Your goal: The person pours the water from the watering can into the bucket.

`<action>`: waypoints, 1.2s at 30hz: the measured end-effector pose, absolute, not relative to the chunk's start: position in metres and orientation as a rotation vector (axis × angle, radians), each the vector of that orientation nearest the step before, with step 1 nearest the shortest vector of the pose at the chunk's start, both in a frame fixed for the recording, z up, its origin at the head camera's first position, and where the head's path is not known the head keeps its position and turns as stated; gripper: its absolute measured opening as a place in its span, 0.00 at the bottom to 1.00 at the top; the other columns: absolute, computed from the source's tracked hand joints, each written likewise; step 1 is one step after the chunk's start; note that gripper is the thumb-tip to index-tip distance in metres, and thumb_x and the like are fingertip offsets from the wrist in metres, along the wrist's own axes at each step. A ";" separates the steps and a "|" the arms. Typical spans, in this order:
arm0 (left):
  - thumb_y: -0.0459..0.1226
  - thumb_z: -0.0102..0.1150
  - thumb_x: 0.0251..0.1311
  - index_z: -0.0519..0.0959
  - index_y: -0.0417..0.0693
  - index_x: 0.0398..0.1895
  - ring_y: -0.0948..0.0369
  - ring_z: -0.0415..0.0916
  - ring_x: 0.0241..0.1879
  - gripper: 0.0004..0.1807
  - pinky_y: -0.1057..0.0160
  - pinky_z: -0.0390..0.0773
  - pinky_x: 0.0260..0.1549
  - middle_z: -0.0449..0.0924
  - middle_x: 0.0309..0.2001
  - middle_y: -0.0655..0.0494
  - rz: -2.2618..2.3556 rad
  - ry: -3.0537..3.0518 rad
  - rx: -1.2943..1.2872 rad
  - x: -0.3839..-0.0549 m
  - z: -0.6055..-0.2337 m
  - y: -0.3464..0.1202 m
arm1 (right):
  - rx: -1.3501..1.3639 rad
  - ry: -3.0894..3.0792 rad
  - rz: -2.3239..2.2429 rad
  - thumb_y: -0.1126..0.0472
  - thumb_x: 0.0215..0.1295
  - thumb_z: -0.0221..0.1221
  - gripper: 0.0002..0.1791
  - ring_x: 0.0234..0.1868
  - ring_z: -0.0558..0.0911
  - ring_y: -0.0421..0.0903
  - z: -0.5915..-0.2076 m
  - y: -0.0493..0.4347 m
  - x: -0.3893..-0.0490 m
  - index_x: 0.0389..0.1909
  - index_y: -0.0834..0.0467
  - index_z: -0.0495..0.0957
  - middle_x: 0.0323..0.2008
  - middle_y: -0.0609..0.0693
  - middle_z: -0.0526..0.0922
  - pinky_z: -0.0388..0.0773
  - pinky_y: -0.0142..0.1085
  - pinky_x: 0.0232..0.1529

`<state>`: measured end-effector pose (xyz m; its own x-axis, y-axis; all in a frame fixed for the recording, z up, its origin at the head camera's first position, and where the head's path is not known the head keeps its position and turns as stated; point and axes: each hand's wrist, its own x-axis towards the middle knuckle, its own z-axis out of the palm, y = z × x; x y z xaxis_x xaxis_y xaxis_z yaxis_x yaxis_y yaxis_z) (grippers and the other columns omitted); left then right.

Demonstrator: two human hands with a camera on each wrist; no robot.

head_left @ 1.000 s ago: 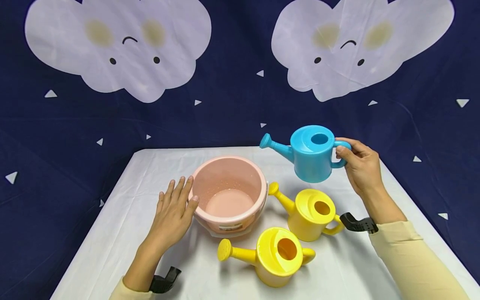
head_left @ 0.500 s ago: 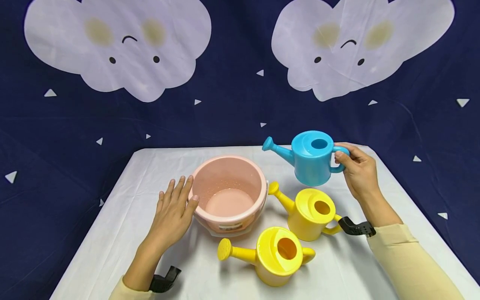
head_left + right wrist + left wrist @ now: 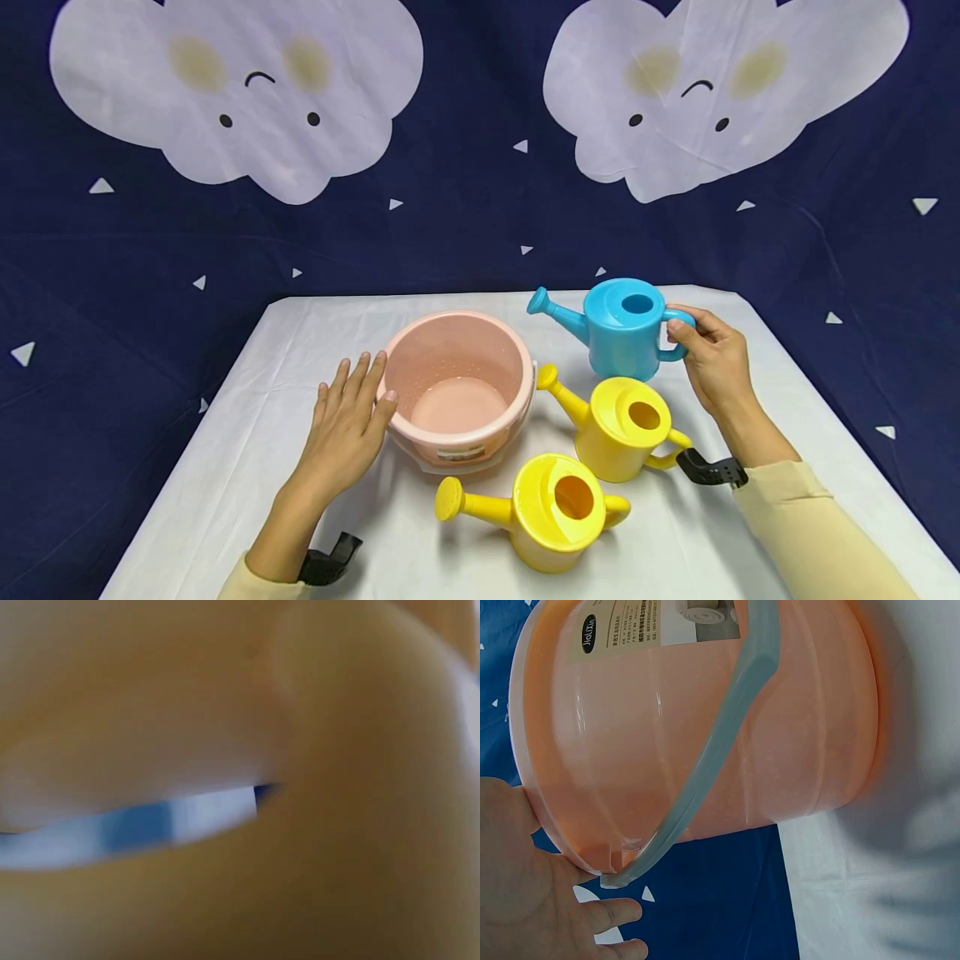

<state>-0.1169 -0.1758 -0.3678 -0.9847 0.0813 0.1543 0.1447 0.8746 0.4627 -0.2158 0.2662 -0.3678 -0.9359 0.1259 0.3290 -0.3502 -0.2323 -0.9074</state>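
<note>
A: Three watering cans share the worktop (image 3: 247,433). Where is the blue one?

B: The blue watering can (image 3: 622,329) stands at about one o'clock from the pink bucket (image 3: 457,387), its base down on the cloth or just above it; I cannot tell which. The right hand (image 3: 712,358) has its grip pinched round the handle, at the can's three o'clock.

A: And its long axis?

B: Spout to handle runs nine to three, the spout toward the bucket's far rim.

A: The other hand?

B: The left hand (image 3: 348,425) lies flat, fingers straight against the bucket's wall at nine o'clock, clasping nothing. It is the nearer one to the bucket; the right is nearer the two yellow watering cans (image 3: 622,429), which sit at six o'clock from the blue one.
</note>
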 end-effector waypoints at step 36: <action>0.57 0.27 0.71 0.43 0.61 0.75 0.45 0.31 0.76 0.32 0.36 0.32 0.69 0.43 0.76 0.45 -0.750 -2.924 -0.175 -0.117 -0.367 -0.176 | 0.029 -1.826 2.179 0.64 0.61 0.61 0.12 0.34 0.74 0.38 -0.408 0.265 -0.217 0.45 0.62 0.80 0.34 0.42 0.83 0.75 0.22 0.39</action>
<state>-0.1172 -0.1762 -0.3670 -0.9863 0.0822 0.1428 0.1407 0.8707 0.4713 -0.2167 0.2654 -0.4079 -0.9557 0.2123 0.2040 -0.2380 -0.1490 -0.9598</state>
